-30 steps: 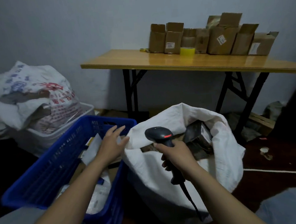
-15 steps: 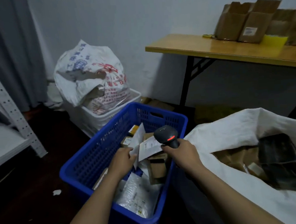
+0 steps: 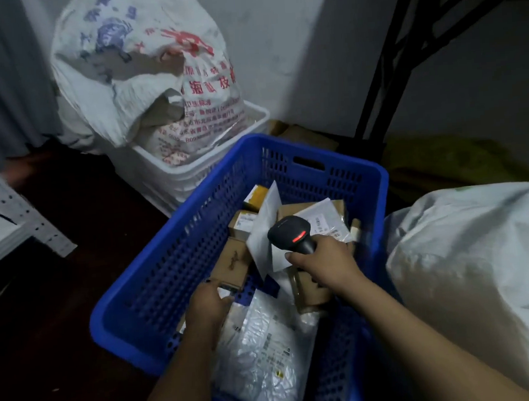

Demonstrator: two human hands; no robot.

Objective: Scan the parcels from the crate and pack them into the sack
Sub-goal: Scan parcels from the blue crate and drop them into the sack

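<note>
perforated plastic crate (image 3: 174,269), woven sack (image 3: 468,267), cardboard parcels (image 3: 233,262)

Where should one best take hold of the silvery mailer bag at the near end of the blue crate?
Pinch the silvery mailer bag at its far left edge, coming from above with the left hand, which is at that edge. The bag lies flat and crinkled on top, so an edge is probably easier than its wide face. The right hand holds the scanner.

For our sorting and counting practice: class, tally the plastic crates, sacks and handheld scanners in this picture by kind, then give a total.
Plastic crates: 2, the blue crate and the white crate
Sacks: 2, the printed sack and the plain white sack
Handheld scanners: 1, the scanner
Total: 5
</note>
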